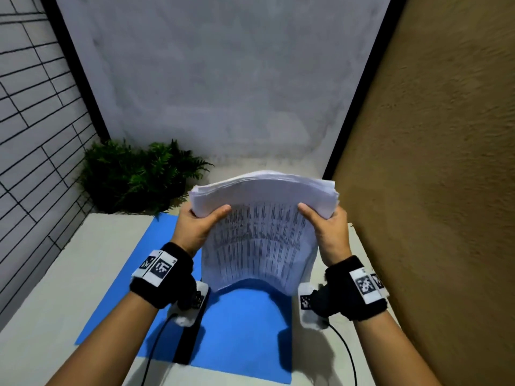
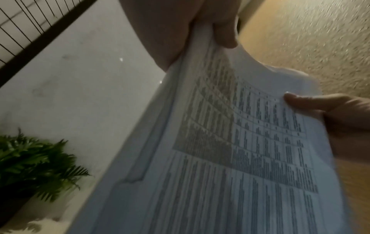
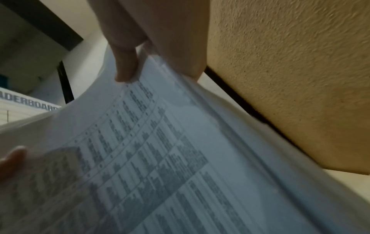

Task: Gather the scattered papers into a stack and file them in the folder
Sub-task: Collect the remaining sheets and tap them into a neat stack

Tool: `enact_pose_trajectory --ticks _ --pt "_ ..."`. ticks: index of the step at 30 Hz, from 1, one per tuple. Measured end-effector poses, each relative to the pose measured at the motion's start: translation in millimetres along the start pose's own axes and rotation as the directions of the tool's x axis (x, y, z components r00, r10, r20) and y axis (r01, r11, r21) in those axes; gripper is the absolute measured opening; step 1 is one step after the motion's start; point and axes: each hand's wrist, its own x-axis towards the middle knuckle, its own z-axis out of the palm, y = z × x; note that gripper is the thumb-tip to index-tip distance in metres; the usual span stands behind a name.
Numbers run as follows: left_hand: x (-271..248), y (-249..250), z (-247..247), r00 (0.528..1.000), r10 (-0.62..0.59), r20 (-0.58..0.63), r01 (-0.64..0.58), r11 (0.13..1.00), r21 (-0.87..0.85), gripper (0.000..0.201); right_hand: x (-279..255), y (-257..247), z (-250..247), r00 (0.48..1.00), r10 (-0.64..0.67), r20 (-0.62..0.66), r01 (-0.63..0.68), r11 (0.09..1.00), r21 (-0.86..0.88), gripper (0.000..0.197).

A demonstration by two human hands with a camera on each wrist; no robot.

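A thick stack of printed papers [image 1: 259, 235] stands on edge, its lower edge on the open blue folder [image 1: 239, 330], bowed toward me. My left hand [image 1: 199, 224] grips its upper left side, thumb on the printed face. My right hand [image 1: 326, 227] grips the upper right side the same way. In the left wrist view the paper stack [image 2: 230, 158] fills the frame, with the left hand [image 2: 192, 31] pinching it at the top. The right wrist view shows the paper stack [image 3: 160, 158] with the right hand [image 3: 140, 47] holding its edge. The fingers behind the stack are hidden.
The folder lies flat on a white table [image 1: 55, 316]. A green fern-like plant [image 1: 136, 174] sits at the back left corner. A textured tan wall [image 1: 432, 162] runs close along the right, a grey wall behind, a tiled wall at left.
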Motion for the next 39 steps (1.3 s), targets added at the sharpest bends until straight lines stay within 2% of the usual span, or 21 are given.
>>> enact_pose_trajectory --ticks 2,4,6,7,9,11,13,15,17,20,25,27,29,31,33,34,35,36,38,39 --pt "-2.0 2.5 -4.6 0.992 0.006 0.123 -0.008 1.0 0.015 0.044 1.6 1.9 -7.2 0.997 0.029 0.07 -0.028 1.0 -0.012 0.034" --pt "-7.8 -14.6 -6.8 0.976 -0.11 0.19 0.097 0.992 0.074 0.066 0.4 14.7 -11.6 0.979 0.151 0.135 -0.14 0.986 -0.085 0.052" --pt "-10.4 -32.8 -4.9 0.961 -0.252 0.114 0.244 0.967 0.077 0.08 -2.3 27.9 -12.1 0.958 0.23 0.171 -0.219 0.972 -0.083 0.069" --pt "-10.1 -35.2 -4.0 0.958 -0.278 0.062 0.273 0.958 0.084 0.08 -2.7 28.6 -11.5 0.955 0.238 0.176 -0.229 0.971 -0.075 0.069" --pt "-6.4 -33.0 -4.1 0.964 -0.263 0.029 0.26 0.962 0.078 0.081 -1.4 21.2 -12.2 0.957 0.219 0.188 -0.21 0.975 -0.066 0.048" --pt "-3.9 -26.9 -7.1 0.975 -0.216 0.05 0.214 0.976 0.034 0.085 0.4 11.2 -15.2 0.965 0.162 0.207 -0.16 0.987 -0.026 0.026" --pt "-6.5 -21.1 -11.0 0.974 -0.188 0.126 0.188 0.982 0.018 0.081 0.3 11.2 -20.6 0.962 0.146 0.232 -0.153 0.988 0.011 0.025" --pt "-10.8 -22.2 -13.5 0.961 -0.187 0.205 0.181 0.982 0.048 0.073 -1.5 18.0 -25.0 0.96 0.17 0.223 -0.174 0.985 -0.001 0.053" --pt "-13.9 -27.6 -13.2 0.947 -0.217 0.237 0.2 0.975 0.095 0.076 -2.1 25.5 -28.1 0.961 0.198 0.192 -0.196 0.98 -0.029 0.067" --pt "-15.3 -28.9 -7.5 0.954 -0.247 0.171 0.239 0.969 0.069 0.079 -2.4 25.7 -27.1 0.97 0.178 0.168 -0.179 0.984 -0.01 0.067" --pt "-6.3 -8.7 -0.6 0.988 -0.104 0.115 0.102 0.994 0.025 0.071 2.8 6.4 -26.2 0.988 0.073 0.133 -0.081 0.996 0.049 0.038" --pt "-5.0 -6.2 -1.0 0.987 -0.067 0.145 0.064 0.998 0.02 0.071 2.4 5.9 -25.9 0.986 0.079 0.146 -0.078 0.997 -0.013 0.046" --pt "-6.0 -7.5 0.9 0.986 -0.043 0.16 0.039 0.999 0.026 0.059 -0.1 9.1 -22.9 0.988 0.091 0.126 -0.088 0.996 -0.025 0.05" --pt "-7.9 -7.8 6.4 0.995 -0.026 0.101 0.021 0.999 0.047 0.044 -3.3 10.4 -16.3 0.994 0.098 0.055 -0.099 0.995 0.024 0.07" --pt "-9.3 -6.8 14.3 1.0 0.023 0.016 -0.024 0.996 0.081 0.047 -4.7 8.2 -8.1 0.997 0.068 -0.025 -0.067 0.997 0.035 0.085" --pt "-9.4 -7.5 17.3 0.998 0.055 -0.026 -0.052 0.993 0.108 0.057 -5.0 7.4 -3.9 0.997 0.054 -0.048 -0.053 0.998 0.038 0.084" --pt "-9.2 -8.3 20.4 0.995 0.083 -0.062 -0.074 0.988 0.133 0.067 -5.3 6.3 0.3 0.996 0.051 -0.075 -0.048 0.998 0.047 0.075" --pt "-8.6 -9.0 22.5 0.99 0.099 -0.096 -0.085 0.986 0.147 0.068 -5.1 5.9 3.7 0.994 0.054 -0.098 -0.048 0.997 0.056 0.059" --pt "-6.3 -9.5 25.1 0.984 0.099 -0.151 -0.079 0.988 0.133 0.055 -4.9 5.1 6.7 0.987 0.064 -0.144 -0.054 0.996 0.07 0.025" --pt "-5.2 -9.1 25.8 0.982 0.088 -0.165 -0.069 0.991 0.117 0.051 -4.0 4.9 6.5 0.982 0.068 -0.173 -0.057 0.996 0.072 0.016"
